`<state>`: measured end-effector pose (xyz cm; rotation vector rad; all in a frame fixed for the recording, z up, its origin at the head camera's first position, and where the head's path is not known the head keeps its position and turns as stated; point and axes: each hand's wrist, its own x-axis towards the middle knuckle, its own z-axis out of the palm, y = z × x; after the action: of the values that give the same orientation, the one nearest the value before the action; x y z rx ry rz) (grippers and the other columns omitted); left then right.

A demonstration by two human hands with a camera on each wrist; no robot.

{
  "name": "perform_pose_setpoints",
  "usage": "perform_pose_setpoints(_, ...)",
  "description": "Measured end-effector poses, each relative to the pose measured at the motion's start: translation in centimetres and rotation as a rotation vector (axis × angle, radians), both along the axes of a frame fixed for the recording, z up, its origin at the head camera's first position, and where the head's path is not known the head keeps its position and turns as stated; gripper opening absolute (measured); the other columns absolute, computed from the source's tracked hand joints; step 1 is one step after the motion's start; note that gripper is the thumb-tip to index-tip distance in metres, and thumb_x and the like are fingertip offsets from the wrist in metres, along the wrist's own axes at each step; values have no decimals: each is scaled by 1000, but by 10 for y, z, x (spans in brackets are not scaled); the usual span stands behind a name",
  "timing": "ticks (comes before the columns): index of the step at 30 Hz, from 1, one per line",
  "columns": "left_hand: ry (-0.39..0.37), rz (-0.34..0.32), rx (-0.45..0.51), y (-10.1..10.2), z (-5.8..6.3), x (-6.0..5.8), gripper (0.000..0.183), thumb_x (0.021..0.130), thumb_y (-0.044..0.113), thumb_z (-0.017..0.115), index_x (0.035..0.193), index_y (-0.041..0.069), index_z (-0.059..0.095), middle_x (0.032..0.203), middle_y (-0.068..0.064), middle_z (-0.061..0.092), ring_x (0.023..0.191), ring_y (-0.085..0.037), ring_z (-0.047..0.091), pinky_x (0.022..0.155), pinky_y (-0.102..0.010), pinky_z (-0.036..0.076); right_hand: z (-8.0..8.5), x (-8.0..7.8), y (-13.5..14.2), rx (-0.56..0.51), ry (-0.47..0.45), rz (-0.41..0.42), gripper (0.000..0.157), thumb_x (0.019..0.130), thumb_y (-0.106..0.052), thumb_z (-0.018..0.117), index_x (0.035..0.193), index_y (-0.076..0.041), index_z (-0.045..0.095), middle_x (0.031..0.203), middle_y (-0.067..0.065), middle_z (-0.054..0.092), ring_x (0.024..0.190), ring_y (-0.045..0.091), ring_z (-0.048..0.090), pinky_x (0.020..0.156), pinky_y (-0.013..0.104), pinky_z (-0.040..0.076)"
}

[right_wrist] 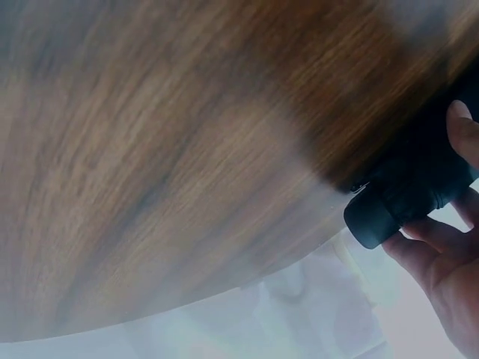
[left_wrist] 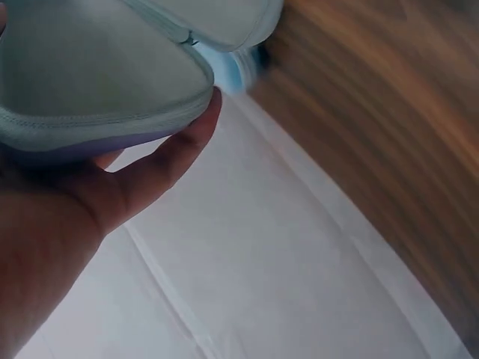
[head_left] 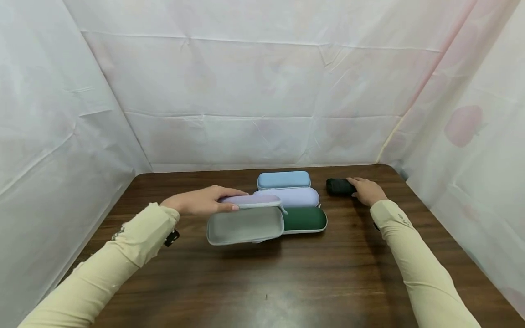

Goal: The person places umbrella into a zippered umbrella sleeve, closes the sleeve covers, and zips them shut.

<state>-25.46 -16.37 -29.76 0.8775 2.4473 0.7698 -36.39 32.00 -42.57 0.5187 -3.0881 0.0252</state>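
Note:
My left hand grips an unzipped purple glasses case, thumb on the near side and fingers over the far side. Its pale grey lining faces up in the other half, and the left wrist view shows both halves spread apart. Next to it lie a dark green case, a lavender case and a light blue case, all closed. At the right, my right hand holds a black cylinder like a folded umbrella, which lies on the table.
The dark wooden table has white curtains at its back and both sides. The closed cases lie close together, just left of the black umbrella.

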Motion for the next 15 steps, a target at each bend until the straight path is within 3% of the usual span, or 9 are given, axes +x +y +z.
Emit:
perform_pose_setpoints(8,-85,-68,17,33,-13,13,54,98,40,52,147,22,39,138,4,45,119,-12,44,96,-37,38,-1,-3,-4,11,-2,-3,62,89,-11,67,142,4,38,137,33,40,117,51,45,93,58,38)
perform_pose_setpoints(15,-134,-63,19,53,-34,21,50,97,41,52,143,25,43,127,10,51,111,-7,49,93,-32,40,-1,-4,-11,36,10,-12,61,88,-14,69,141,3,42,136,31,43,113,47,49,87,55,44)
